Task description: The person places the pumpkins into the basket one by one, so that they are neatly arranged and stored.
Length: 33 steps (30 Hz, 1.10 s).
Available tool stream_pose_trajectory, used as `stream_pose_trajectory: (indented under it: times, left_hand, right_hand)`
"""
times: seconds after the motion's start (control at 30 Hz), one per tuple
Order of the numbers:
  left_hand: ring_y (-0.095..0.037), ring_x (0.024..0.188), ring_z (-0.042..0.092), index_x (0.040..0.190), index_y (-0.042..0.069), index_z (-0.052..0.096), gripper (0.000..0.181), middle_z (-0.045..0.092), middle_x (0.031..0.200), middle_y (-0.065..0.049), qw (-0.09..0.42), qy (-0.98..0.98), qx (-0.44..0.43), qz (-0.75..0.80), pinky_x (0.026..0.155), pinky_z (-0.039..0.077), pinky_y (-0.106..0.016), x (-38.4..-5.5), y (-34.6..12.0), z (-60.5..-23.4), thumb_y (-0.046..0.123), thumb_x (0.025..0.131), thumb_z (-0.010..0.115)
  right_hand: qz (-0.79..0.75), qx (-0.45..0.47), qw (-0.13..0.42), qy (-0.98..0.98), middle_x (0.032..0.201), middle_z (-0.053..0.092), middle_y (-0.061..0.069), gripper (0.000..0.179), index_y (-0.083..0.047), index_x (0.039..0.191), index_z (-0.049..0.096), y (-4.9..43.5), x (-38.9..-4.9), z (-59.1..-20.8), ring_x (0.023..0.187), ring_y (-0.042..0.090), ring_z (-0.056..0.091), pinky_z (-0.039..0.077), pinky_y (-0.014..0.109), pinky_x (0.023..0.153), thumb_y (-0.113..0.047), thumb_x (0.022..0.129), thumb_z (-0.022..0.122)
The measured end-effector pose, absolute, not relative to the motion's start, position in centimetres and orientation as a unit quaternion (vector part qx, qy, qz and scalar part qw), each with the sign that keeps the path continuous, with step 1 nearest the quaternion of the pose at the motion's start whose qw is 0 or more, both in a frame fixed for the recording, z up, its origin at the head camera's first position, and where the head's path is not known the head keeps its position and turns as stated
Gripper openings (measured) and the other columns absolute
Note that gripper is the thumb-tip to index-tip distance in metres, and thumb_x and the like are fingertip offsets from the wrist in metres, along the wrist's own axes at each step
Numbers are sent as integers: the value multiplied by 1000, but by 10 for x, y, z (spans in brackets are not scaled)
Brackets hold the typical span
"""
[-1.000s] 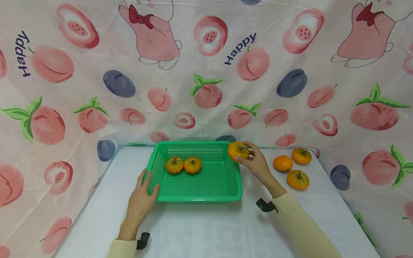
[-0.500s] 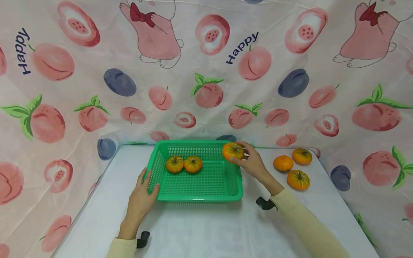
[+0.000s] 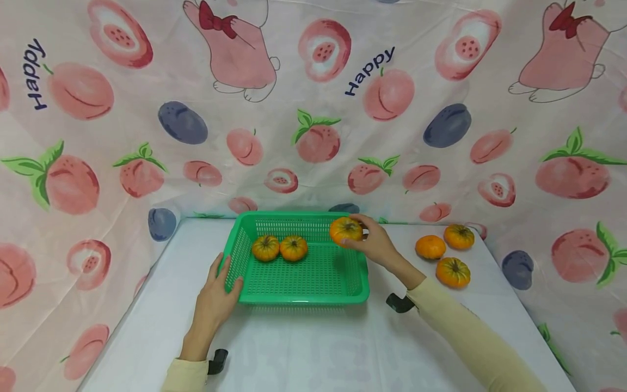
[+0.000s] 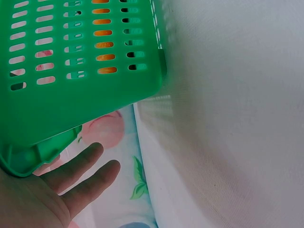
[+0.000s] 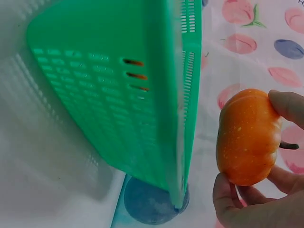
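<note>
Clamped between the thumb and curled fingers of the right hand (image 3: 377,244): held pumpkin (image 3: 345,231), orange with darker greenish ribs around the stem. Located above the right rear part of the green basket (image 3: 303,299), higher than the rim, with a shadow cast on the mesh floor below. In the right wrist view, turned with the smooth orange side toward the camera and the dark stem toward the palm; gripped by the thumb on one side and fingertips on the opposite side.

Placed at the left side of the basket: left hand (image 3: 214,299), fingers straight and spread apart, set against the rim. In the left wrist view, two extended fingers plainly visible past the basket edge.

Resting on the basket floor, left of center and toward the rear: left inner pumpkin (image 3: 265,249) and right inner pumpkin (image 3: 294,249), side by side, stems upward.

Resting on the white counter (image 3: 303,348), right of the basket and well apart from it: near pumpkin (image 3: 453,273), far pumpkin (image 3: 459,237) and plain orange pumpkin (image 3: 430,247), grouped closely in a triangle.

Hung behind the counter: patterned cloth (image 3: 274,125), printed with peaches, dark blue fruit and the word "Happy". Worn on both arms: pale yellow sleeves (image 3: 465,332), with a black fitting (image 3: 400,302) near each wrist.
</note>
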State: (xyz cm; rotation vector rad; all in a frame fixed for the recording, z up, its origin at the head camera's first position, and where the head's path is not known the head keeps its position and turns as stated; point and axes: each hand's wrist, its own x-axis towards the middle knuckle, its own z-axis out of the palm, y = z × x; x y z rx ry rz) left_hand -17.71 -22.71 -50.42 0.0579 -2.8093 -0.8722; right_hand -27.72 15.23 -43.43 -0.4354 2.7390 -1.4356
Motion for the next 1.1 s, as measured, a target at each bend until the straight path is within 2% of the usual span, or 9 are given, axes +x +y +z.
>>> stream_pose_trajectory:
  times: [0.17,0.47,0.8,1.1]
  left_hand:
    - [-49,119,57,156,9,27,68,18,164,-13,96,-950,21,-295,85,52,-58,-177,-227,-503,36,99,52]
    - [-49,125,53,157,9,25,69,16,165,-13,88,-948,22,-304,92,49,-60,-178,-227,-503,36,99,52]
    - [-50,129,48,157,8,24,69,15,165,-13,87,-947,18,-309,96,46,-62,-178,-228,-503,34,100,52]
    - [-50,129,48,157,8,24,69,16,165,-14,82,-949,21,-304,96,46,-62,-178,-227,-502,34,100,52]
  right_hand:
    - [-441,-128,27,888,147,48,14,73,-12,147,44,145,-278,-427,121,34,54,50,49,99,-34,85,76]
    - [-408,-112,52,904,138,55,14,69,-11,143,48,130,-283,-420,117,32,54,49,47,96,-35,84,76]
    - [-402,-87,93,907,140,53,11,73,-14,145,46,113,-296,-421,118,30,56,49,46,98,-39,83,76]
    - [-403,-67,122,904,146,48,13,75,-12,146,45,102,-305,-422,127,33,52,47,49,101,-40,84,76]
